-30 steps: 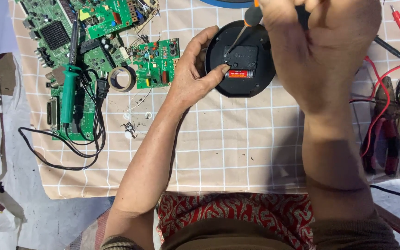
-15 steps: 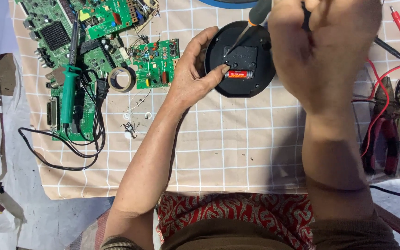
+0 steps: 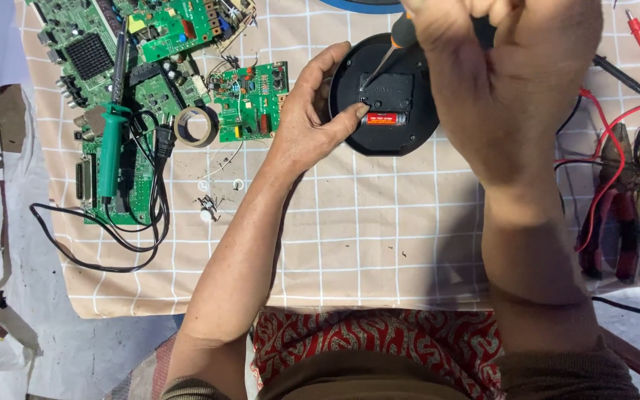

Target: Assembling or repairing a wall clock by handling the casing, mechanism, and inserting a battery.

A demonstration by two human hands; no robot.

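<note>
Two hands on one round black clock (image 3: 394, 137): left hand (image 3: 312, 122) clasping its rim, right hand (image 3: 512, 67) above, gripping a screwdriver (image 3: 388, 53).

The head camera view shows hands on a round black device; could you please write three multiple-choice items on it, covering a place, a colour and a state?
1. Where does the green-handled soldering iron lie?
A. on the green circuit boards
B. on the red pliers
C. inside the device

2. What colour is the small cylindrical battery in the round black plastic device?
A. blue
B. red
C. white

3. What is the right hand doing?
A. resting empty
B. gripping tape
C. gripping a thin metal screwdriver

Answers: A, its handle lies across the boards; B, the casing shows red; C, the tip sits in the device, which the left hand steadies.
</note>
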